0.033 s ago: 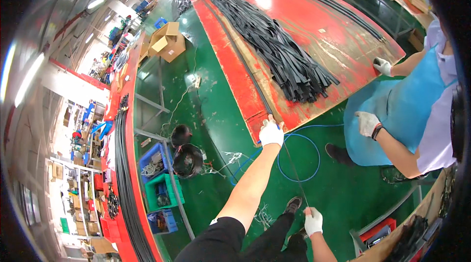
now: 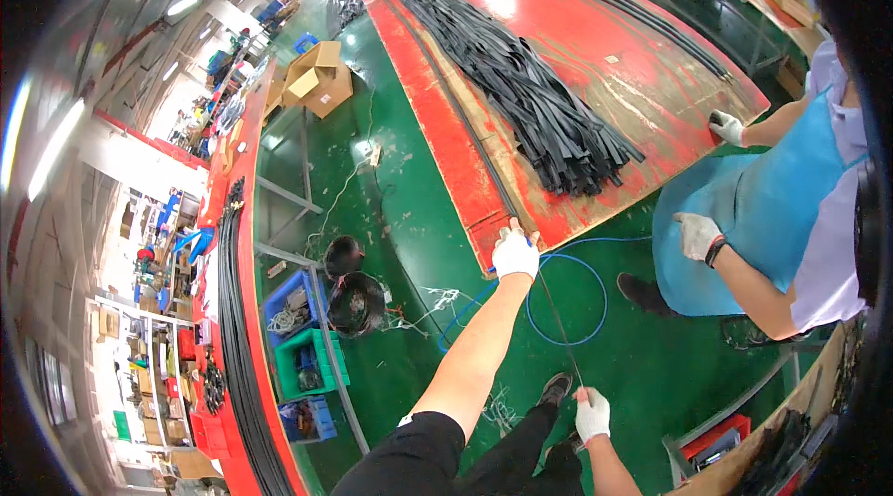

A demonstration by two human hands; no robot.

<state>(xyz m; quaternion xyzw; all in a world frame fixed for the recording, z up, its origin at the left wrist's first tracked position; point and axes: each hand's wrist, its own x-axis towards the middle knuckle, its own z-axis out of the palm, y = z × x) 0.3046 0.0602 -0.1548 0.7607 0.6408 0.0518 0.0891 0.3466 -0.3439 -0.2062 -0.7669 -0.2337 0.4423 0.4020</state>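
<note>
Black thin strip [image 2: 555,315] stretched between your gloved hands | left hand [image 2: 515,252] pinches it at bench [image 2: 484,208] edge, 12 o'clock | right hand [image 2: 592,414] fingers closed on its near end, 6 o'clock | strip pile [image 2: 539,105] waits at 1 o'clock, most work left.

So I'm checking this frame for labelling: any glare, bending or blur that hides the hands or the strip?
Head view: fisheye bends the red table edges and blackens the corners; ceiling lights glare off the tabletop and blow out the far left. Both gloved hands, left hand and right hand, look sharp; the thin strip between them is faint against the green floor.
</note>
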